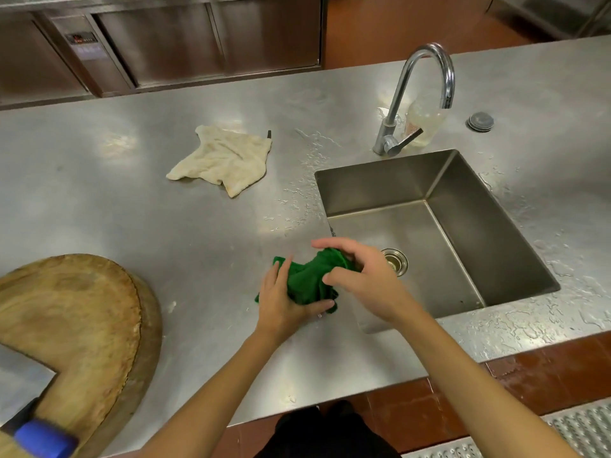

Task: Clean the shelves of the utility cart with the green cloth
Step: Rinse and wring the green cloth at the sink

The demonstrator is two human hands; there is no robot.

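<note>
Two bare hands hold a bunched green cloth (pixel 305 280) between them, just above a steel counter (pixel 165 233) at the near left corner of a sink (pixel 496 246). The left hand (pixel 282 300) cups the cloth from its 8 o'clock side, fingers pointing up along the cloth's left edge and the thumb clamped across its lower edge. The right hand (pixel 362 279) grasps it from the 3 o'clock side, fingers curled over the top and thumb pressed into the middle. Both forearms reach in from the bottom edge.

The right hand covers the cloth's right part and the left half of the sink drain (pixel 398 262). At 12 o'clock from the cloth, water drops (pixel 307 193) dot the counter. At 11 o'clock, well apart, lies a crumpled beige rag (pixel 221 160). At 1 o'clock a curved tap (pixel 420 84) stands behind the sink, with a blurry clear bottle (pixel 426 119) behind it. At 9 o'clock sits a round wooden chopping block (pixel 72 319); a blue handle (pixel 44 439) on it is cut off by the frame edge.
</note>
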